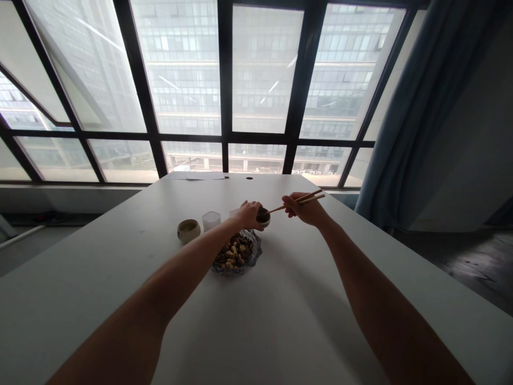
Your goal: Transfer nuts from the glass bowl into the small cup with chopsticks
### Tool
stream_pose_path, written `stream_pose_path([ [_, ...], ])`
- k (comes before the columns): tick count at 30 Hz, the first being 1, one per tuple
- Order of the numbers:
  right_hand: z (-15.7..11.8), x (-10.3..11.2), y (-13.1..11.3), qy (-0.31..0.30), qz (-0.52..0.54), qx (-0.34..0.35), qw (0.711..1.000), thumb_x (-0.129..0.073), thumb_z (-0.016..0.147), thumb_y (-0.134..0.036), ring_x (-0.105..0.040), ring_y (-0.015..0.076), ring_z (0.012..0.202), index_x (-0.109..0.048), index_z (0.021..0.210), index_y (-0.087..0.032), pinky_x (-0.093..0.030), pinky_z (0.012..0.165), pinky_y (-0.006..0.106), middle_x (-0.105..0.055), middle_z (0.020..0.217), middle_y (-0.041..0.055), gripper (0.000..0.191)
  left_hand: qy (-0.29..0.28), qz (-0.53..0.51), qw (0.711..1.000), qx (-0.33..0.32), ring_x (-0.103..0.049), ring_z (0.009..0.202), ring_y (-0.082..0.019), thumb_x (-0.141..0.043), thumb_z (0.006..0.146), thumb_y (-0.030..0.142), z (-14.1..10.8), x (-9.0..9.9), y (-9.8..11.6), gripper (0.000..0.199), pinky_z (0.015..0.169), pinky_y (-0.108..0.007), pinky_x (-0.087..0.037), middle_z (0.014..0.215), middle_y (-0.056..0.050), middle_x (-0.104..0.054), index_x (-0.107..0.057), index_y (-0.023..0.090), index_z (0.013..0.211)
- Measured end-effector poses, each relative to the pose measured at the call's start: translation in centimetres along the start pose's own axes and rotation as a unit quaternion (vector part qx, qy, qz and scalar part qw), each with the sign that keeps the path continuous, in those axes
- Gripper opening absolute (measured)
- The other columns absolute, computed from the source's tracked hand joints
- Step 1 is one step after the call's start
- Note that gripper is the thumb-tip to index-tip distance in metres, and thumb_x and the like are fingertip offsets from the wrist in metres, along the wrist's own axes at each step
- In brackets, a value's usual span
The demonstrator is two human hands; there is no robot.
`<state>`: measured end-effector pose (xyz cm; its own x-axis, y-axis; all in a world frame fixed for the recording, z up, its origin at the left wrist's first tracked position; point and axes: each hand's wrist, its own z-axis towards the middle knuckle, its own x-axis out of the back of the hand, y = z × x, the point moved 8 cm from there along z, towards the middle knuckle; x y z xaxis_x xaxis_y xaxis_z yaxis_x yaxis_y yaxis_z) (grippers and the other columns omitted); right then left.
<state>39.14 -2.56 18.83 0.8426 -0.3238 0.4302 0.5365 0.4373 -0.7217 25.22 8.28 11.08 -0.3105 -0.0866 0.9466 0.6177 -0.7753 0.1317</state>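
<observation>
My left hand [250,215] grips a small round cup [265,220] by its side, tilting its dark mouth toward my right hand. In my right hand [301,207] is a pair of wooden chopsticks [311,197], their tips at the mouth of that cup. What lies inside the cup is too dark to make out. Below my left wrist stands a clear bowl with a wavy rim [256,255], filled with peanuts and other brown pieces [238,250]. My left forearm covers part of this bowl.
Left of the bowl sit a second round cup [188,231] and a translucent plastic cup [211,220]. Another pale container [233,213] is partly hidden behind my left hand. The white table [256,321] reaches toward the windows, with papers [196,175] at its far edge. A blue curtain [395,133] hangs at right.
</observation>
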Motion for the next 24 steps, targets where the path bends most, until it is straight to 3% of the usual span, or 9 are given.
stream_pose_path([
  [3, -0.1, -0.5, -0.2, 0.006, -0.018, 0.005, 1.0, -0.063, 0.074, -0.081, -0.06, 0.0128, 0.043, -0.064, 0.063, -0.017, -0.046, 0.04, 0.021, -0.066, 0.053, 0.0057, 0.065, -0.025, 0.009, 1.0, 0.015, -0.058, 0.126, -0.032, -0.083, 0.06, 0.057, 0.0, -0.1, -0.2, 0.083, 0.121, -0.045, -0.026, 0.13, -0.014, -0.066, -0.058, 0.018, 0.129],
  [9, -0.3, 1.3, -1.7, 0.092, 0.048, -0.002, 0.995, -0.058, 0.079, -0.081, -0.051, 0.0108, 0.032, -0.063, 0.059, -0.018, -0.038, 0.033, 0.022, -0.06, 0.044, 0.0035, 0.066, -0.084, 0.024, 0.995, 0.04, -0.057, 0.128, -0.036, -0.08, 0.059, 0.066, -0.1, -0.3, -0.1, 0.083, 0.123, -0.047, -0.019, 0.124, -0.014, -0.07, -0.065, 0.018, 0.125],
  [11, -0.3, 0.9, -2.2, 0.072, 0.085, -0.019, 0.994, -0.06, 0.077, -0.081, -0.048, 0.0107, 0.03, -0.062, 0.056, -0.018, -0.036, 0.03, 0.022, -0.058, 0.04, 0.0031, 0.066, -0.107, 0.025, 0.992, 0.063, -0.055, 0.13, -0.036, -0.079, 0.059, 0.068, -0.2, -0.5, -0.1, 0.085, 0.123, -0.047, -0.019, 0.125, -0.015, -0.07, -0.065, 0.019, 0.126],
  [15, -0.6, -1.8, -3.2, -0.033, 0.102, -0.049, 0.993, -0.063, 0.072, -0.082, -0.049, 0.0107, 0.029, -0.063, 0.054, -0.018, -0.036, 0.029, 0.02, -0.058, 0.039, 0.0028, 0.067, -0.132, 0.019, 0.988, 0.074, -0.047, 0.139, -0.036, -0.075, 0.066, 0.069, -0.5, -0.4, -0.3, 0.094, 0.124, -0.052, -0.013, 0.14, -0.017, -0.061, -0.052, 0.017, 0.141],
  [19, -1.6, -5.7, -3.7, -0.165, 0.093, -0.079, 0.979, -0.066, 0.073, -0.08, -0.048, 0.0087, 0.028, -0.063, 0.054, -0.016, -0.036, 0.029, 0.018, -0.059, 0.039, 0.0026, 0.066, -0.06, -0.012, 0.997, 0.038, -0.045, 0.142, -0.032, -0.071, 0.079, 0.055, -2.1, 2.2, -1.3, 0.077, 0.125, -0.054, -0.013, 0.148, -0.015, -0.055, -0.05, 0.017, 0.143],
  [22, -2.6, -8.9, -3.5, -0.243, 0.097, -0.099, 0.96, -0.069, 0.073, -0.076, -0.051, 0.0093, 0.031, -0.064, 0.057, -0.016, -0.039, 0.031, 0.018, -0.062, 0.042, 0.0028, 0.062, 0.031, -0.04, 0.999, 0.018, -0.053, 0.136, -0.028, -0.066, 0.086, 0.045, -5.3, 5.2, -2.9, 0.054, 0.124, -0.052, -0.018, 0.14, -0.011, -0.063, -0.059, 0.02, 0.133],
  [24, -3.0, -10.7, -3.2, -0.258, 0.11, -0.095, 0.955, -0.068, 0.073, -0.077, -0.054, 0.0101, 0.033, -0.064, 0.06, -0.017, -0.042, 0.033, 0.019, -0.064, 0.045, 0.0029, 0.061, 0.088, -0.058, 0.994, 0.013, -0.058, 0.13, -0.026, -0.061, 0.089, 0.041, -8.1, 6.9, -4.1, 0.04, 0.124, -0.05, -0.023, 0.134, -0.008, -0.067, -0.064, 0.021, 0.123],
])
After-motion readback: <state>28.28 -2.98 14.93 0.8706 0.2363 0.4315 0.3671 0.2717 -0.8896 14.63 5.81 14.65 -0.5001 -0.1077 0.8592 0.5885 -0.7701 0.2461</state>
